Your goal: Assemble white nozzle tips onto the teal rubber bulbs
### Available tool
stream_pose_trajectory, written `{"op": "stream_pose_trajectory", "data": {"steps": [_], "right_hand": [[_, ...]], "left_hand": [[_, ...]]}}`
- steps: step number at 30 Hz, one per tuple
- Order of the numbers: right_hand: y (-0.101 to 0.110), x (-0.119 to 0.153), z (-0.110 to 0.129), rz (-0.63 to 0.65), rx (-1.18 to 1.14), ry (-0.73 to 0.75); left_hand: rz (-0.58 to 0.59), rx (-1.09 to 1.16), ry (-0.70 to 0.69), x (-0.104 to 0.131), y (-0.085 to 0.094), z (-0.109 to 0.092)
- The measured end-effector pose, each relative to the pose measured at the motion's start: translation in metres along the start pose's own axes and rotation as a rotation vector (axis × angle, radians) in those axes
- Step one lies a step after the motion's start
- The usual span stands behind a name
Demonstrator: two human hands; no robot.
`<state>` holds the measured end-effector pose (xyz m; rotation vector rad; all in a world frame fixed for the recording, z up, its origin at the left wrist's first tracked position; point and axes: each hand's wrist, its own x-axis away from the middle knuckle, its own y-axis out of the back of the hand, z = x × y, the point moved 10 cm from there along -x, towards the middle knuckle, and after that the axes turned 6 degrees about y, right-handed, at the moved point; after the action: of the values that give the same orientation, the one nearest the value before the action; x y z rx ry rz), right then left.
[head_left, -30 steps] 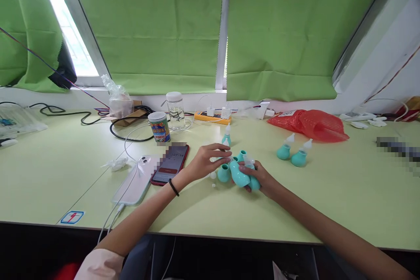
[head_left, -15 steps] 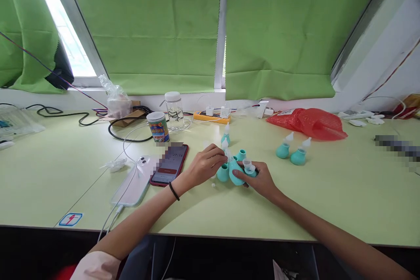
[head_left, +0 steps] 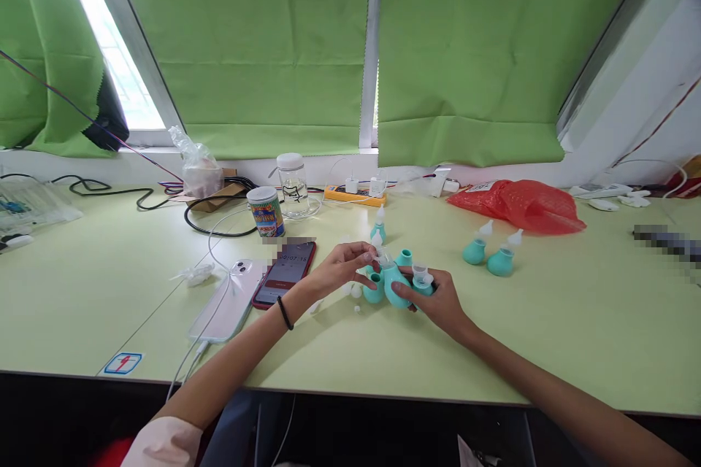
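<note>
A teal bulb point(head_left: 396, 292) is resting in the gripping right hand point(head_left: 442, 305) above the table point(head_left: 383, 372); the left hand point(head_left: 344, 267) is reaching its clear top, whether gripping I cannot tell. An open-necked bulb point(head_left: 373, 295) is crowding its left; a red-edged phone point(head_left: 288, 271) is lying farther left, a red bag point(head_left: 534, 208) far right.

Turquoise against the pale lime of your table point(head_left: 465, 372)
The bulb point(head_left: 395, 289) in your right hand point(head_left: 441, 304) is turquoise and clear-necked; the two bulbs point(head_left: 500, 263) farther right match it in turquoise, with translucent white at the top. You wear a black wristband point(head_left: 285, 314) and a pale pink sleeve point(head_left: 164, 441). Before you, the curtains point(head_left: 241, 51) are plain green, the bag point(head_left: 548, 208) red, the power strip point(head_left: 340, 195) orange and the dark phone point(head_left: 288, 273) red at its edges; your can point(head_left: 266, 219) has multicoloured print, and the sticker point(head_left: 123, 363) shows a red mark inside a blue border
</note>
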<state>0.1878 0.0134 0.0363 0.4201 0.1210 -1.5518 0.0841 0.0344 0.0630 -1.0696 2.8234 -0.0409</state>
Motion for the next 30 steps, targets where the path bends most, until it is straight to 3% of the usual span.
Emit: {"op": "stream_pose_trajectory", "data": {"steps": [2, 4, 7, 9, 11, 14, 17, 20, 22, 26, 28, 30], "right_hand": [[0.001, 0.000, -0.002, -0.007, -0.009, -0.003], [0.002, 0.001, -0.003, -0.017, -0.019, -0.009], [0.002, 0.003, -0.002, -0.011, -0.022, -0.004], [0.002, 0.003, 0.000, -0.005, -0.018, 0.009], [0.003, 0.004, 0.001, -0.011, -0.019, 0.018], [0.004, 0.003, 0.001, -0.023, -0.026, 0.017], [0.002, 0.003, 0.001, -0.009, -0.026, 0.010], [0.000, 0.003, 0.001, 0.005, -0.013, 0.014], [-0.002, 0.003, 0.001, 0.020, 0.020, 0.015], [-0.006, 0.003, 0.002, 0.068, 0.170, 0.039], [-0.010, 0.004, 0.008, 0.100, 0.231, 0.097], [-0.015, 0.005, 0.017, 0.146, 0.265, 0.173]], "left_hand": [[0.008, 0.015, 0.023, 0.000, 0.003, -0.001], [-0.055, -0.124, 0.006, 0.002, 0.012, -0.009], [-0.247, -0.677, -0.069, 0.009, 0.028, -0.034], [-0.305, -1.051, -0.108, 0.012, 0.030, -0.044], [-0.275, -1.280, -0.096, 0.010, 0.030, -0.038], [-0.200, -1.460, -0.017, 0.004, 0.035, -0.008], [-0.143, -1.561, 0.033, -0.002, 0.041, 0.023], [-0.154, -1.613, 0.022, -0.004, 0.043, 0.030], [-0.231, -1.608, -0.039, -0.002, 0.041, 0.015], [-0.463, -1.396, -0.307, 0.015, 0.021, -0.043], [-0.424, -1.263, -0.395, 0.022, 0.003, -0.055], [-0.323, -1.234, -0.415, 0.023, -0.017, -0.053]]}}
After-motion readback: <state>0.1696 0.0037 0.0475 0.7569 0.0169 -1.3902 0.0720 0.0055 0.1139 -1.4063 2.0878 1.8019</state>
